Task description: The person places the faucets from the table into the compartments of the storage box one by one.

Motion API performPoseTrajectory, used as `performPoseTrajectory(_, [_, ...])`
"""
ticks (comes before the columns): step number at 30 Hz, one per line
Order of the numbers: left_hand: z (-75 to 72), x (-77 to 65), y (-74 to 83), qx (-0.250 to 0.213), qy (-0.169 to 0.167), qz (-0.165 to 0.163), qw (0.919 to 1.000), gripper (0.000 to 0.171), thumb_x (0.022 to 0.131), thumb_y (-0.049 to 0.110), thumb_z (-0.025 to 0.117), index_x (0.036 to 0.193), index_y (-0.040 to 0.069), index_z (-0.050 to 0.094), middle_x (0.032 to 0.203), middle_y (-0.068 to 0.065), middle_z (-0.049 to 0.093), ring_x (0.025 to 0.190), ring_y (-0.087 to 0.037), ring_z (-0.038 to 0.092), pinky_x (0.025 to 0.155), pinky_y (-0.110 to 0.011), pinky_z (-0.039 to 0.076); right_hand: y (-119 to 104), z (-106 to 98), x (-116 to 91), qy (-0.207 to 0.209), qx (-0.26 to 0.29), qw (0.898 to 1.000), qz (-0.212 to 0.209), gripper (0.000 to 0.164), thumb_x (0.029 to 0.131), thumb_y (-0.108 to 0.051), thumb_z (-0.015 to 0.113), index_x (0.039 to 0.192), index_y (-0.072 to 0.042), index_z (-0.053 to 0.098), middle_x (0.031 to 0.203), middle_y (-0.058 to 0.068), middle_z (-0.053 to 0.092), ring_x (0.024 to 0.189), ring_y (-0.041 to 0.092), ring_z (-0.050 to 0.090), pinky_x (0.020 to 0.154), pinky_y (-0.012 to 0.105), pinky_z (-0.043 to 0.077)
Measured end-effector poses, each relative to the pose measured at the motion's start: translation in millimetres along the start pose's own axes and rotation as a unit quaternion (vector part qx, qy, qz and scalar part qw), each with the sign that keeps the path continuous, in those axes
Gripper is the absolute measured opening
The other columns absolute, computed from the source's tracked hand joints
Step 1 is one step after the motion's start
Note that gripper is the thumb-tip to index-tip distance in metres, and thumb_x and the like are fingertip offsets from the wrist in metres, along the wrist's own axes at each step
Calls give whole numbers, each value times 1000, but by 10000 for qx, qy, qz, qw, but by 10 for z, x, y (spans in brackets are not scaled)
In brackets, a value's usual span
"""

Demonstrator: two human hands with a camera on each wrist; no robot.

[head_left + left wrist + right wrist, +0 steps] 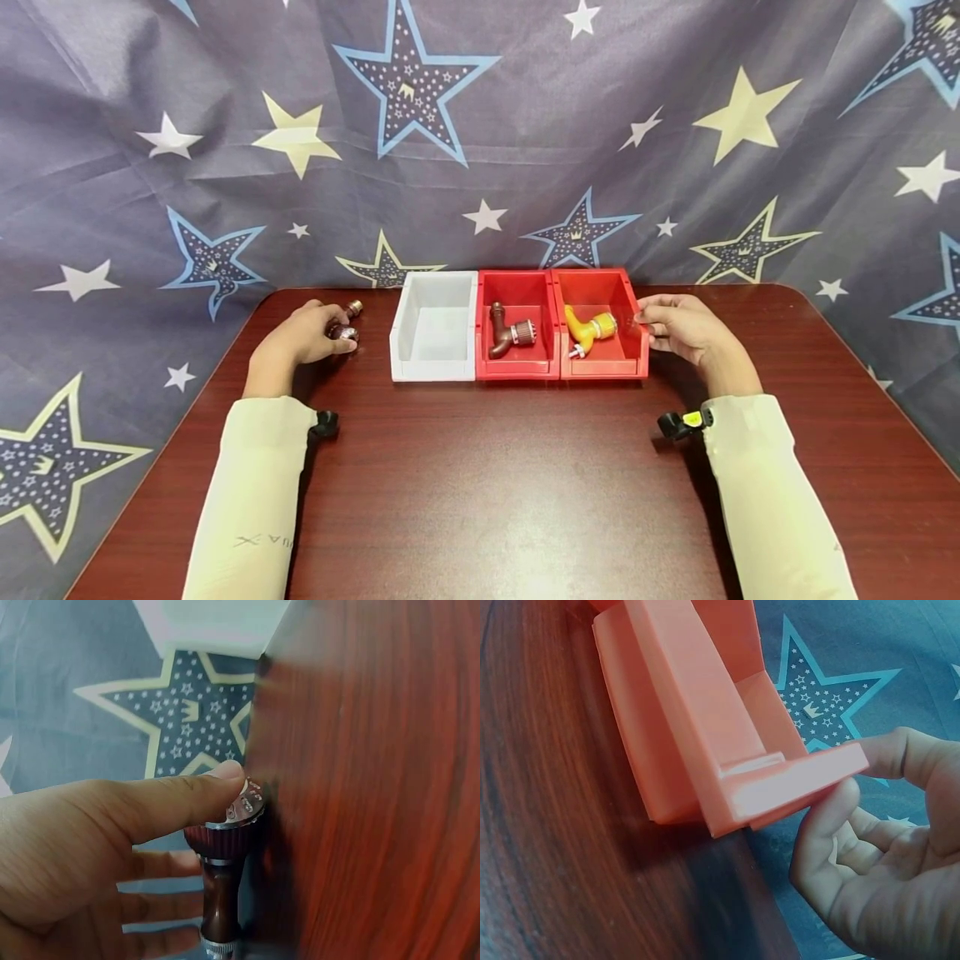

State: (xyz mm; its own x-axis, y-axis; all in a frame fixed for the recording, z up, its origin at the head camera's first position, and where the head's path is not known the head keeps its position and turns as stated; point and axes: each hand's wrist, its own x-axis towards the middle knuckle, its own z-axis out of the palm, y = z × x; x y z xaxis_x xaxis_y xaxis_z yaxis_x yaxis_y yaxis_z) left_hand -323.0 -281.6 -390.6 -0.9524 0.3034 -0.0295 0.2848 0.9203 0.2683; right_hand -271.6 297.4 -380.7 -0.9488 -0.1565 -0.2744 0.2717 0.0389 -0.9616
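Note:
At the table's far left, my left hand (303, 333) holds a dark brown tap (223, 896) with a ribbed knob and a silver cap. In the left wrist view the thumb lies on the cap and the other fingers are behind the tap. My right hand (686, 327) pinches the side wall of the orange-red bin (606, 368) between thumb and forefinger. Inside that bin lies a yellow tap (585, 332). Another brown tap (501, 340) lies in the red middle bin (517, 369).
A white bin (438, 369) stands at the left of the row, against the red one. Behind the brown wooden table (495, 483) hangs a dark cloth (517, 108) printed with stars. A small black device (678, 425) sits at the right wrist.

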Motion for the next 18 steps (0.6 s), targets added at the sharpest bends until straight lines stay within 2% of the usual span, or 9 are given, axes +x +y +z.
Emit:
performPoseTrajectory(5, [28, 24, 107, 238, -24, -391, 9989, 41, 89, 42, 76, 114, 11, 65, 114, -24, 52, 104, -49, 55, 87, -68, 43, -3, -2, -3, 51, -27, 10000, -12, 25, 101, -4, 54, 126, 2, 53, 83, -4, 69, 72, 9, 65, 70, 27, 57])
performPoseTrajectory(9, [38, 38, 210, 313, -65, -649, 9974, 45, 91, 44, 74, 119, 9, 67, 118, -27, 50, 108, -53, 54, 90, -69, 41, -2, -7, 5, 59, -33, 10000, 6, 26, 102, -5, 53, 127, 3, 51, 83, -4, 68, 70, 8, 63, 70, 27, 57])
performPoseTrajectory(12, [40, 53, 278, 370, -122, -819, 9959, 54, 92, 45, 72, 128, 7, 64, 126, -30, 48, 113, -56, 52, 93, -72, 40, -1, -7, 9, 52, 11, 10000, 29, 25, 102, -4, 53, 126, 2, 50, 82, -4, 68, 69, 8, 63, 69, 27, 57])
performPoseTrajectory(15, [34, 59, 295, 411, -178, -863, 9953, 61, 91, 48, 72, 134, 6, 62, 129, -31, 47, 115, -56, 52, 93, -72, 41, -2, -4, 5, 43, 48, 10000, 30, 24, 102, -4, 54, 125, 2, 51, 81, -4, 69, 69, 8, 63, 69, 27, 57])
performPoseTrajectory(18, [20, 46, 258, 323, -215, -724, 9966, 59, 89, 47, 75, 129, 5, 64, 123, -30, 49, 112, -52, 54, 92, -69, 43, -2, 1, -3, 35, 57, 10000, 15, 24, 101, -4, 54, 124, 2, 50, 81, -4, 69, 69, 8, 63, 69, 27, 57])
